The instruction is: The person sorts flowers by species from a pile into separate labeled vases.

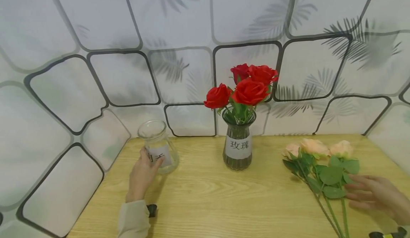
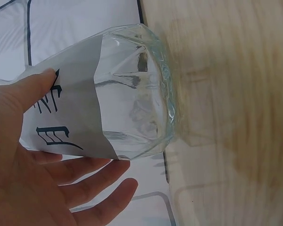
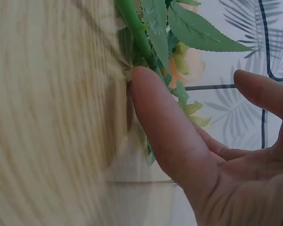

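On the left, my left hand holds a clear glass vase from its near left side. The thumb lies across the white paper label, which bears dark handwritten characters partly covered by it. At the right, my right hand is beside several peach roses lying on the table, its fingers extended at their leaves. In the right wrist view, the thumb is in front of a green stem; contact cannot be told. Nothing is gripped by this hand.
A dark ribbed vase labelled 玫瑰 stands near the back middle of the wooden table, with several red roses in it. Behind is a patterned cloth with leaf prints and dark outlines. It also lines both sides.
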The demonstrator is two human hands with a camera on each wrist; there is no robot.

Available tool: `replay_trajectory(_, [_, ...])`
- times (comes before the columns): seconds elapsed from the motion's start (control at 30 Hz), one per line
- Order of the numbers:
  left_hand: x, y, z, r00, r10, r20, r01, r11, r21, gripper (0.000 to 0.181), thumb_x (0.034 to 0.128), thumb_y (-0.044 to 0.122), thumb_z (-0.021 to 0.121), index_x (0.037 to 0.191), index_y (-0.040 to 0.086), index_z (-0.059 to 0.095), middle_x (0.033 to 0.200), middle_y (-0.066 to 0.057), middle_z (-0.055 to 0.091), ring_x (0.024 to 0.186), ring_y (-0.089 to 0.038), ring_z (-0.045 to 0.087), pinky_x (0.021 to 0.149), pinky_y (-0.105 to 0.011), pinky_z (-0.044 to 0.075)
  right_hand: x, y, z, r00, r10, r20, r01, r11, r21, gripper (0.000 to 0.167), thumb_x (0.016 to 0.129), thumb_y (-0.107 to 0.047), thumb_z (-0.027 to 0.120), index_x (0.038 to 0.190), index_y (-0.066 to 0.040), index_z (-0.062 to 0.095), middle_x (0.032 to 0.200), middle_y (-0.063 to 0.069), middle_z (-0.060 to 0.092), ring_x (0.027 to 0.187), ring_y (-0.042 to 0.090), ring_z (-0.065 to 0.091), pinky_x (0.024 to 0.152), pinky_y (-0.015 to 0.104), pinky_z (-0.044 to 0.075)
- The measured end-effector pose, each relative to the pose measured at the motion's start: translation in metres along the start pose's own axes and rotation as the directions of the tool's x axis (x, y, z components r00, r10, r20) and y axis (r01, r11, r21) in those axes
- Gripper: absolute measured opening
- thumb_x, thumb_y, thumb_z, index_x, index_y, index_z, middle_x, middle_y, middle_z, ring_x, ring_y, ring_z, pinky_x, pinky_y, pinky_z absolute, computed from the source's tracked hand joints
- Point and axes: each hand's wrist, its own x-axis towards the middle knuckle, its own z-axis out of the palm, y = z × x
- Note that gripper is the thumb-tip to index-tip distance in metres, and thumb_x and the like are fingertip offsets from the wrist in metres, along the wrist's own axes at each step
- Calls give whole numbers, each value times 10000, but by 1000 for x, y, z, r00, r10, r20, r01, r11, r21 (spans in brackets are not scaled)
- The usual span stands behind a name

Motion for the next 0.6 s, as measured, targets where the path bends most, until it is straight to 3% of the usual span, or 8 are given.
replay_trajectory(0.1, [-1,0,-1,1000,8,-3,-8,1000,7,768,1014,288,656,1475,-157,234,1232,-404,584,1004,-507,662,732,-574,570,5,6,-7,999,-7,49,3,996,86,592,1118,-212,386,1387,292,231,1002,65,703,932,307,711,900,520,555])
replay_trajectory(0.2, [-1,1,-2,1000,10,-2,-10,1000,11,774,1015,292,655,1477,-160,230,1253,-408,570,1026,-516,653,749,-584,567,8,11,-12,996,-14,91,0,989,149,420,1117,-187,382,1251,184,525,1010,51,702,944,317,705,910,542,545])
replay_trajectory(0.37, [-1,1,0,1000,6,7,-6,1000,14,786,1015,302,652,1486,-157,220,1297,-416,538,1078,-536,624,795,-612,552,10,15,-14,992,-11,123,-10,986,169,413,1125,-218,366,1281,134,515,1024,-41,686,964,342,702,918,553,539])
replay_trajectory(0.47, [-1,1,1,1000,3,15,-3,1000,15,790,1017,312,647,1489,-151,214,1314,-416,524,1101,-541,610,812,-619,544,11,19,-15,990,-17,143,-12,980,200,345,1123,-211,379,1223,8,626,1028,-92,680,957,340,704,923,546,538])
replay_trajectory(0.57, [-2,1,1,1000,-1,28,1,1000,17,794,1021,315,638,1491,-155,204,1333,-423,504,1126,-546,594,827,-621,541,12,21,-16,979,-39,202,-13,968,251,348,1121,-188,386,1005,-253,708,1033,-115,676,947,300,705,929,533,538])
replay_trajectory(0.6, [-3,1,1,1000,0,30,-1,1000,22,792,1024,316,634,1488,-157,201,1329,-429,502,1124,-551,592,819,-618,545,12,20,-16,976,-48,211,-5,970,245,350,1120,-181,387,1004,-252,711,1033,-119,671,946,288,705,926,524,544])
